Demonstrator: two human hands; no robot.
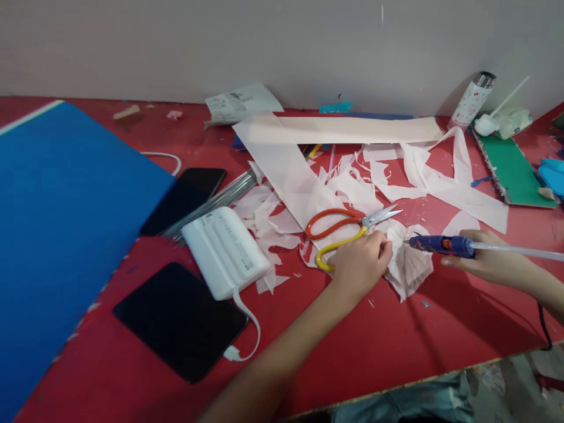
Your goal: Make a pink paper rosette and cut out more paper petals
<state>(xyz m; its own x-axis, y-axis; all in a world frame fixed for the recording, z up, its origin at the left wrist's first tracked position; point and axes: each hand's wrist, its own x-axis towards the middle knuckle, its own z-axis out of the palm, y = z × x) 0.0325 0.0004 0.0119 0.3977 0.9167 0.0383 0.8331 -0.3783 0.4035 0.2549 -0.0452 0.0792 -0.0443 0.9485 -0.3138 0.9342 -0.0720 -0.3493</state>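
Note:
A blue hot glue gun [445,244], with a long clear glue stick coming out of its back, is gripped in my right hand [480,258]. Its nozzle meets the middle of a pleated, pale pink paper piece [409,267] on the table. My left hand [362,258] is closed at the left edge of that paper and pinches it. Just behind my left hand lie scissors [339,226] with one red and one yellow handle, blades apart, on pale paper scraps [275,220].
The red table [352,358] carries long pale paper strips [352,129], a white power bank [224,252] cabled to a black device [180,320], a wire bundle [220,200] and a blue board [74,235]. A patterned bottle [472,100] and a green board [515,167] stand back right.

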